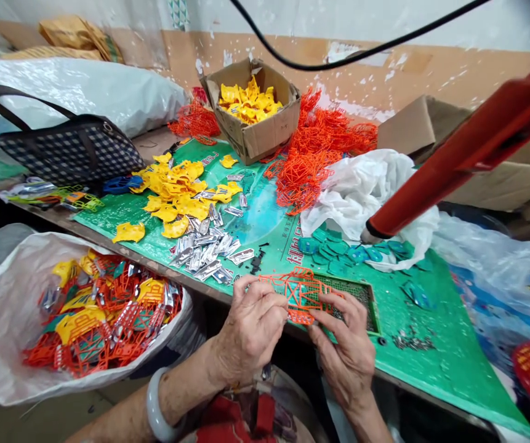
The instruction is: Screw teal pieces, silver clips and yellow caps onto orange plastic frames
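Between my hands is an orange plastic lattice frame [298, 289], held over the table's front edge. My left hand [258, 323] is closed at the frame's left end, fingers pinched together. With thumb and fingers, my right hand [345, 335] grips the frame's right end. Behind it lies a green-rimmed tray [372, 301] with a mesh-like dark bottom, partly hidden by the frame and my right hand. Silver pieces [209, 249] lie beyond my left hand, with small black parts [258, 258] beside them. Teal green pieces [333, 246] are spread behind the tray.
Left of the table, a white sack [1, 363] holds assembled pieces. Yellow parts [176, 191] and orange frames [301, 154] lie in heaps near a cardboard box [265, 138]. A red powered screwdriver-like tool [453, 160] slants in from the right. Small screws [415, 340] lie at right.
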`<state>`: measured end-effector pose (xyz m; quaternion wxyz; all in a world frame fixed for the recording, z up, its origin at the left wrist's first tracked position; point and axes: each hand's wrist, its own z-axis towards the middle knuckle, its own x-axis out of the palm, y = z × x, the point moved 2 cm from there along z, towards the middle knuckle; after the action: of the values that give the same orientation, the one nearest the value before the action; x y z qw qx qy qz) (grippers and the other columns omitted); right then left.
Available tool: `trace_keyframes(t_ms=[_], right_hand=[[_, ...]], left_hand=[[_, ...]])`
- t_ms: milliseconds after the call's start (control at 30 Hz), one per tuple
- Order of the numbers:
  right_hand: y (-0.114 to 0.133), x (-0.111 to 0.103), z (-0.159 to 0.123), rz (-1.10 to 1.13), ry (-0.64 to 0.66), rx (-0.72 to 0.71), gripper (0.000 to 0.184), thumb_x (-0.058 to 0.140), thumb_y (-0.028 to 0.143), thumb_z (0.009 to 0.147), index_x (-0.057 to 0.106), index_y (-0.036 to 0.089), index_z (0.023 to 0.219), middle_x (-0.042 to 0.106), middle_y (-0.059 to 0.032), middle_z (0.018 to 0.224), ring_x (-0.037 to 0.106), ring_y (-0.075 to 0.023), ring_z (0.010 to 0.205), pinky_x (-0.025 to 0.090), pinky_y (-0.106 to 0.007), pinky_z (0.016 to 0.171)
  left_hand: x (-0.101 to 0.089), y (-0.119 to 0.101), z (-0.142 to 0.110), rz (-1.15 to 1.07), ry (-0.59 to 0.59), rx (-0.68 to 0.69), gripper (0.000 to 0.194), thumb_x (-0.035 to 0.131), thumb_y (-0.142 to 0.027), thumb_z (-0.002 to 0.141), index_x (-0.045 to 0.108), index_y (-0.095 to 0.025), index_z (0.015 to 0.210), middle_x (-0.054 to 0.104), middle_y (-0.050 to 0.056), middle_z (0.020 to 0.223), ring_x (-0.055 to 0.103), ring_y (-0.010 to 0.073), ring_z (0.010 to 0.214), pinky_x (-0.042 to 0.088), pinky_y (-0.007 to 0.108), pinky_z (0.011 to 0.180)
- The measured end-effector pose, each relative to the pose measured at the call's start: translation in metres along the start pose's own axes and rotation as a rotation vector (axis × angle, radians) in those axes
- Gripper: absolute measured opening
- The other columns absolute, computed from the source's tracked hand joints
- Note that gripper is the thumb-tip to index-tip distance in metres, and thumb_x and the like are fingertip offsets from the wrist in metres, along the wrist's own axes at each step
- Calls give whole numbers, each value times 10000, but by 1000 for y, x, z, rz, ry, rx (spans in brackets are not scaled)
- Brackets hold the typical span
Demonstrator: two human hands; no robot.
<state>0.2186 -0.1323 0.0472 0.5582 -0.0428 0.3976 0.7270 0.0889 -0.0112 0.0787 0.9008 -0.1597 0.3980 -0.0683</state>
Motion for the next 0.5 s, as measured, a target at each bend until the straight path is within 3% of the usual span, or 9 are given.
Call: trace_keyframes(t_ms=[267,500], right_hand=[[3,0,2,93,1,84,116,691,192,817,617,213,904,560,-87,1151,508,-268,1102,449,-486,880],[3,-2,-3,220,-37,115,171,707,146,790,640,237,918,548,-77,1183,526,-276,1134,460,-520,907]], left_hand=[[-3,-5,4,-91,103,33,160,533,-6,812,532,-165,832,679,37,843,531,200,855,378,436,844],[-9,-3,6,-195,133,-3,263,521,-38,836,529,-154,1072,664,82,927,546,230,928,418,425,835]])
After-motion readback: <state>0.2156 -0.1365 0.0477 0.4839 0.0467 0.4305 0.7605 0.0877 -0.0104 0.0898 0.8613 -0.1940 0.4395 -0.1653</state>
